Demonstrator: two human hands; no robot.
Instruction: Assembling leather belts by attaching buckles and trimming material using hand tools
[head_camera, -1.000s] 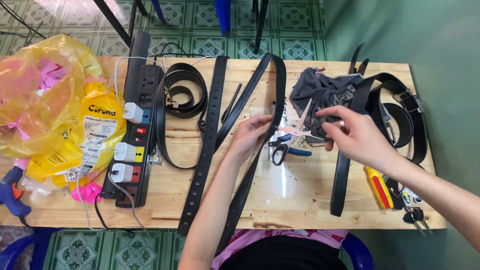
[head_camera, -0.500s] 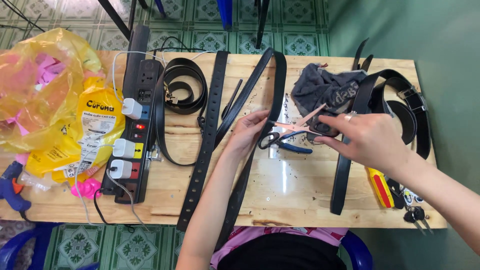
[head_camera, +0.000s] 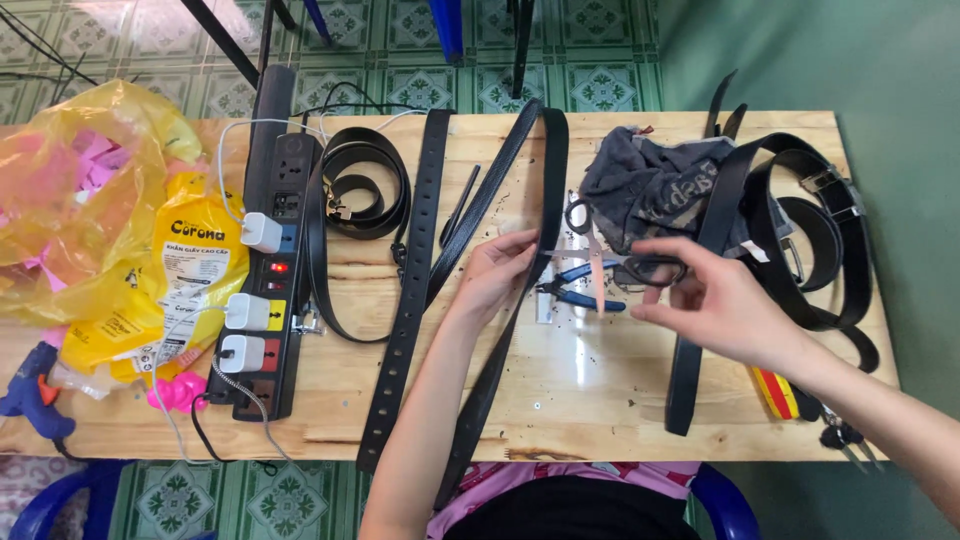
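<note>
My left hand (head_camera: 497, 275) pinches the edge of a long black belt (head_camera: 480, 400) that runs from the table's far side down to its near edge. My right hand (head_camera: 722, 312) holds black-handled scissors (head_camera: 612, 259), blades apart, one tip pointing left at the belt just beside my left fingers. Blue-handled pliers (head_camera: 582, 293) lie on the table under the scissors. A second black belt with holes (head_camera: 413, 300) lies flat to the left of the held one.
A grey cloth (head_camera: 650, 185) and several coiled black belts (head_camera: 800, 240) sit at the right. A black power strip (head_camera: 262, 300) with plugged chargers lies at the left, beside a yellow plastic bag (head_camera: 80, 210), a blue glue gun (head_camera: 30, 392) and a coiled belt (head_camera: 365, 190). The wooden table (head_camera: 600, 400) shows dark specks.
My right hand took the scissors up from beside the grey cloth and brought them, blades apart, left to the belt. My left hand stayed on the belt's edge.
</note>
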